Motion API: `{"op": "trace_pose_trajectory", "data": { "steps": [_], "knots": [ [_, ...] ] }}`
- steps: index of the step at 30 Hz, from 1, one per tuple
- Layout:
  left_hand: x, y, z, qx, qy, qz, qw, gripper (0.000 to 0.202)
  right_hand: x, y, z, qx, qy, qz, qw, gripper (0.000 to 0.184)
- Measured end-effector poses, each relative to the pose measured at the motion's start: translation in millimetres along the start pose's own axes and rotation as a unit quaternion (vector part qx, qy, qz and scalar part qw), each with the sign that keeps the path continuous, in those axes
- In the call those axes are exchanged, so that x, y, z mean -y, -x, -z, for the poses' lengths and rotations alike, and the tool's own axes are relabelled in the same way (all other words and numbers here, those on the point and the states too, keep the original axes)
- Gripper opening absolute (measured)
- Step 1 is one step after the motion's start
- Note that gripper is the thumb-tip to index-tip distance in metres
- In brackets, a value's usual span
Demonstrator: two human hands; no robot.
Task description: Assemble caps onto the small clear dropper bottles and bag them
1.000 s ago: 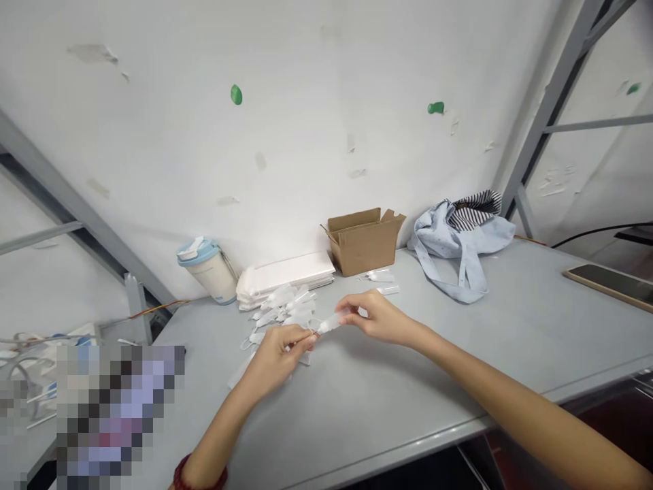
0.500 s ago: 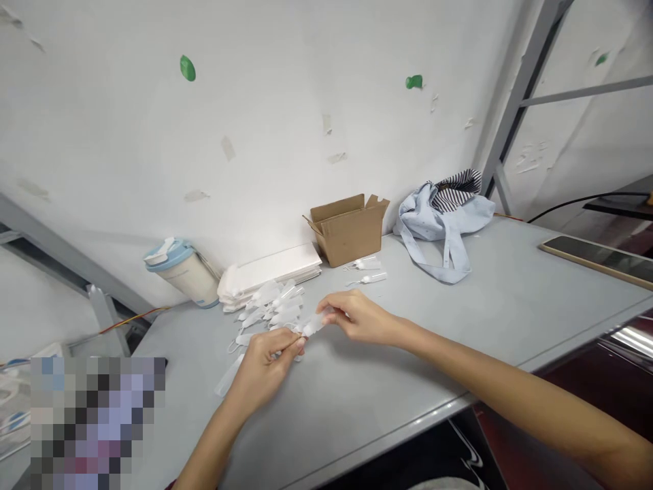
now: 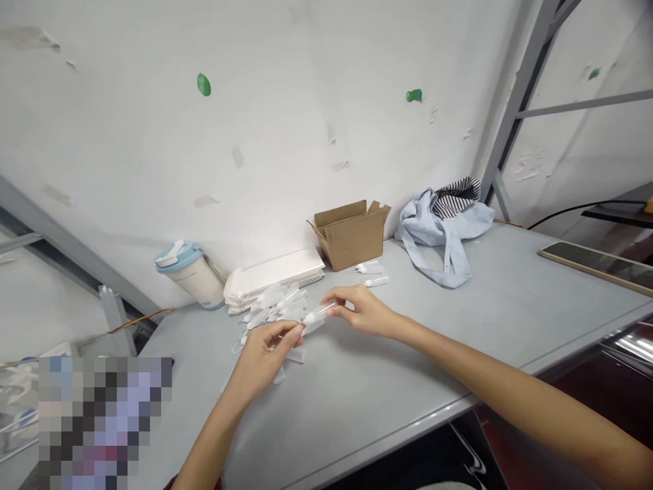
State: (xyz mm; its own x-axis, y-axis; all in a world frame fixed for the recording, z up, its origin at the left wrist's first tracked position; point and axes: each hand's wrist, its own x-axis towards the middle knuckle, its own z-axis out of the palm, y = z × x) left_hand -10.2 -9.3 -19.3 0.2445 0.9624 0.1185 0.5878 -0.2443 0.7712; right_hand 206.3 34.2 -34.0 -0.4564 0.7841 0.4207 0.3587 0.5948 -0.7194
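Note:
Between both hands is a small clear plastic tube with a white cap end. The fingers of my right hand pinch its far right end. My left hand is closed at its capped end, thumb and forefinger pressed together; a thin strap there is too small to make out clearly. A pile of similar translucent tubes, some with thin white loops, lies just behind my left hand. A few more show partly from under that hand. Other clear tubes lie farther back, beyond my right hand.
A stack of white paper sleeves, an open cardboard box and a light blue cloth bag stand along the wall. A blue-lidded cup is at left. A phone-like slab lies right on the grey table.
The tube has swung clearer of my left fingers, and its clear body now shows. My right hand has shifted slightly. The whole view has moved a little, with the scene lower in frame.

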Motion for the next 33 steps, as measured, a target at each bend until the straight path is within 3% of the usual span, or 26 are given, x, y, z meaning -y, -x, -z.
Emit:
{"op": "trace_pose_trajectory", "data": {
  "steps": [12, 16, 19, 24, 28, 33],
  "knots": [
    [2.6, -1.9, 11.3, -0.008, 0.040, 0.010, 0.999, 0.032, -3.3, -1.3, -4.5, 0.017, 0.005, 0.013, 1.000, 0.016],
    [10.1, -4.4, 28.5, -0.089, -0.007, 0.016, 0.996, 0.032, -15.1, -3.8, -1.4, 0.003, 0.037, 0.019, 0.999, 0.014],
    [19.5, -5.6, 45.5, -0.166, -0.103, 0.037, 0.980, 0.032, -23.4, -6.6, 7.2, 0.011, 0.079, -0.004, 0.997, 0.016],
    [31.2, -4.5, 68.2, -0.226, -0.213, 0.060, 0.949, 0.032, -32.7, -9.9, 28.9, 0.027, 0.214, -0.025, 0.976, 0.013],
    [31.9, -4.1, 72.1, -0.207, -0.171, 0.061, 0.961, 0.034, -38.8, -9.8, 47.2, 0.099, 0.309, -0.126, 0.937, 0.025],
    [44.7, -8.5, 68.6, -0.114, -0.191, 0.094, 0.971, 0.037, -46.2, -10.1, 62.7, 0.146, 0.383, -0.227, 0.883, 0.040]
  ]
}}
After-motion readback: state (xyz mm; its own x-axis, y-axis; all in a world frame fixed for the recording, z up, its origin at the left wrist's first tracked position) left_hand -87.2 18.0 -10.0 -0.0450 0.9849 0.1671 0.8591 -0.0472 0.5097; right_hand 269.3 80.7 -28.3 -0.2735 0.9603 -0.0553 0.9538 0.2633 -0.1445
